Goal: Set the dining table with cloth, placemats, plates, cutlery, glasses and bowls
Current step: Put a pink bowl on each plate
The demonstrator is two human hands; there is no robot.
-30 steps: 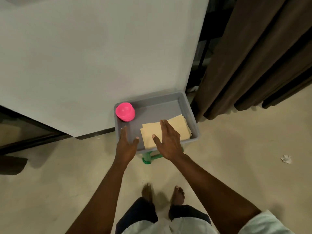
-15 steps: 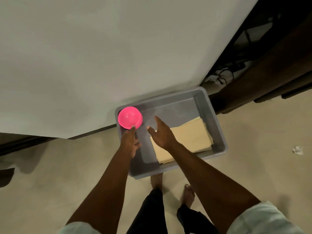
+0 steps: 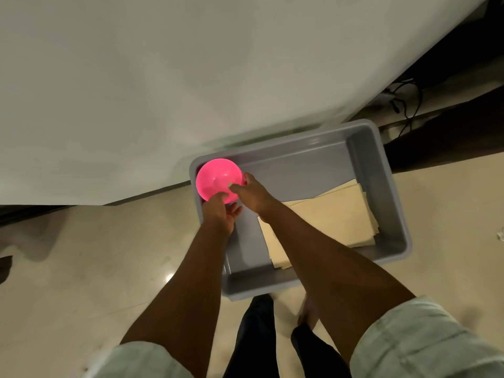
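We find the pink bowl (image 3: pixel 219 180) in the far left corner of the grey tub (image 3: pixel 381 165), at about 10 o'clock from the tub's centre. Both grips are on it. The left hand (image 3: pixel 219 211) meets the bowl at its 6 o'clock edge, fingers curled up against the near side; the right hand (image 3: pixel 252 190) meets it at about 4 o'clock, with the thumb laid over the rim into the bowl. We judge each grip narrow and closed on the bowl. Whether the bowl rests on the tub floor or is lifted off it, we cannot tell.

A stack of tan placemats (image 3: pixel 335 214) lies flat in the tub at 3 to 4 o'clock from the bowl, apart from it. The right forearm crosses the stack's near left corner and hides that part. How many mats the stack holds cannot be made out.

The white cloth (image 3: pixel 191 77) covers the counter at 12 o'clock and its hanging edge hides the tub's far rim in part. The tub stands above the floor (image 3: pixel 81 268); what carries it is hidden. The left fingertips are hidden behind the bowl. Dark cables (image 3: pixel 406 102) lie at 2 o'clock, dim and hard to read.
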